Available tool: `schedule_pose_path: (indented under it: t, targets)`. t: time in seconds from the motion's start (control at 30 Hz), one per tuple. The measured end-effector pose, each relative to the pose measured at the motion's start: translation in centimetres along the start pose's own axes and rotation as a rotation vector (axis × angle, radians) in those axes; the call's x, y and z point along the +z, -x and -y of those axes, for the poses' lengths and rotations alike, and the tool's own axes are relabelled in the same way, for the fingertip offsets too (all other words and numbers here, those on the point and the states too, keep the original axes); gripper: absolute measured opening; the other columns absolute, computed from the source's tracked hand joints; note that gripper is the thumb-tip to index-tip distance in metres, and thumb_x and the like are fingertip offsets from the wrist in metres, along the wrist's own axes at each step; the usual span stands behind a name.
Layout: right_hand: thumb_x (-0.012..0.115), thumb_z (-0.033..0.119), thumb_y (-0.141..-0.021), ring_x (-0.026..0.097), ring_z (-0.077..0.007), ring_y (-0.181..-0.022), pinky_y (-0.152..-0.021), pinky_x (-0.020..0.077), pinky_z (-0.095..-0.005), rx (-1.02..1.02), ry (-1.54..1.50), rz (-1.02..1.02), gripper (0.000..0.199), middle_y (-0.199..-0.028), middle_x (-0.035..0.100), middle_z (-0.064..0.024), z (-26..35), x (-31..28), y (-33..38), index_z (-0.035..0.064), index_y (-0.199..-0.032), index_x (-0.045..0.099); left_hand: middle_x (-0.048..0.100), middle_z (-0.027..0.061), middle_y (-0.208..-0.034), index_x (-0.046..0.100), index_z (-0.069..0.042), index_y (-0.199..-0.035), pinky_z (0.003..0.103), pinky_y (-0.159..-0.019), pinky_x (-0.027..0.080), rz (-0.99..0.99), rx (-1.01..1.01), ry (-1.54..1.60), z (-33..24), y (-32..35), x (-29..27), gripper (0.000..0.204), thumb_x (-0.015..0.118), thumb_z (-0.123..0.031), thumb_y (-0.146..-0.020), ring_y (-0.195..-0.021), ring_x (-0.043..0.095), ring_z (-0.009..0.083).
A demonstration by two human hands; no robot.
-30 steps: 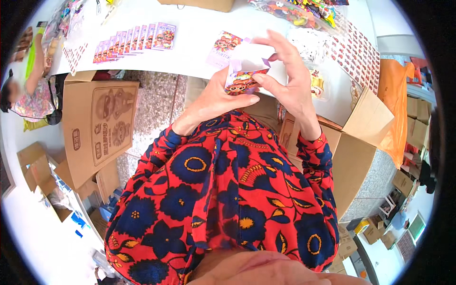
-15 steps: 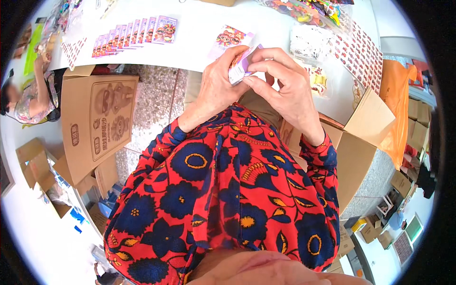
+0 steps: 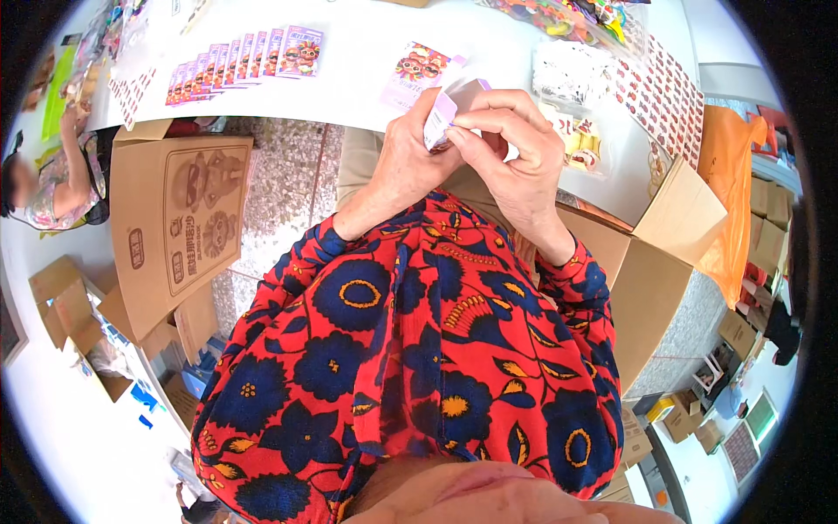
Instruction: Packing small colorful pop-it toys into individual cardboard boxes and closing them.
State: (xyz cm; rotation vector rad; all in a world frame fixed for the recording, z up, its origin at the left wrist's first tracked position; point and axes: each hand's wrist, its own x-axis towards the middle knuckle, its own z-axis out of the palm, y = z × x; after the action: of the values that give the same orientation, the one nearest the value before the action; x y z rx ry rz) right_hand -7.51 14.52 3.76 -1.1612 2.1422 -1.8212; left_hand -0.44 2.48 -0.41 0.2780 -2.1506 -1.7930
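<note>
A small purple and white paperboard box (image 3: 443, 115) is held between my two hands, just off the near edge of the table. My left hand (image 3: 408, 150) wraps round its left side. At its right side, my right hand (image 3: 515, 144) pinches a flap with thumb and forefinger. One end of the box has its flaps sticking up. Just beyond lies a purple printed box (image 3: 417, 73), flat on the table. Farther left, an overlapping row of similar purple boxes (image 3: 299, 52) is laid out.
The white table (image 3: 367, 52) also bears sheets of small stickers (image 3: 659, 96), a pile of silvery packets (image 3: 572, 74), yellow wrapped pieces (image 3: 580, 144) and bags of colourful items (image 3: 567, 22). Cartons stand left (image 3: 179, 218) and right (image 3: 650, 271). Another person (image 3: 61, 183) works at far left.
The box has turned a little in my hands, its open flaps now more upright. My right hand has shifted slightly left, its fingers closer on the flap.
</note>
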Motion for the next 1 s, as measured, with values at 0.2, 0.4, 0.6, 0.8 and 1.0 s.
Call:
schedule_pose_path:
  t: [0.2,0.4,0.6,0.8,1.0]
  targets:
    - [0.074,0.001,-0.071,0.052,-0.0079,-0.063,-0.053,0.0416,-0.0209,-0.091,0.110,-0.026,0.020,-0.088,0.062,-0.0035,0.1,-0.3,-0.5,0.0049,-0.089,0.068,0.066,0.0090,-0.081,0.052,-0.001,-0.110,0.027,-0.064,0.051,0.014,0.006,0.018,0.8,0.0,0.2,0.037,0.067,-0.005,-0.077,-0.076,0.062,0.0111]
    - [0.076,0.004,-0.066,0.057,-0.0154,-0.069,-0.058,0.0450,-0.0259,-0.308,0.301,-0.011,0.030,-0.087,0.066,-0.0049,-0.4,-1.1,-1.3,0.0057,-0.095,0.069,0.062,0.0054,-0.074,0.053,-0.002,-0.111,0.025,-0.059,0.047,0.029,0.013,0.023,0.7,0.0,0.0,0.037,0.068,-0.008,-0.077,-0.066,0.055,0.0085]
    - [0.076,0.006,-0.064,0.059,-0.0191,-0.075,-0.063,0.0453,-0.0293,-0.408,0.392,-0.011,0.031,-0.089,0.066,-0.0052,-0.7,-1.1,-1.3,0.0068,-0.094,0.070,0.061,0.0053,-0.074,0.052,-0.002,-0.113,0.025,-0.059,0.047,0.041,-0.002,0.011,-0.2,0.0,-0.1,0.040,0.068,-0.008,-0.077,-0.067,0.053,0.0079]
    - [0.076,0.007,-0.064,0.057,-0.0181,-0.078,-0.062,0.0459,-0.0290,-0.437,0.408,-0.017,0.029,-0.092,0.064,-0.0031,-1.1,-1.0,-1.3,0.0086,-0.092,0.069,0.064,0.0072,-0.080,0.052,0.000,-0.114,0.025,-0.065,0.049,0.055,-0.047,0.047,-0.5,0.1,-0.3,0.040,0.068,-0.009,-0.078,-0.073,0.057,0.0088]
    - [0.072,0.004,-0.074,0.055,-0.0177,-0.098,-0.082,0.0456,-0.0298,-0.140,0.072,-0.096,0.044,-0.112,0.057,-0.0083,-1.9,-1.9,-0.8,0.0048,-0.114,0.056,0.066,0.0031,-0.092,0.059,0.000,-0.107,0.024,-0.074,0.050,0.075,-0.213,0.397,-1.2,-0.1,-0.4,0.038,0.075,-0.007,-0.073,-0.082,0.059,0.0073]
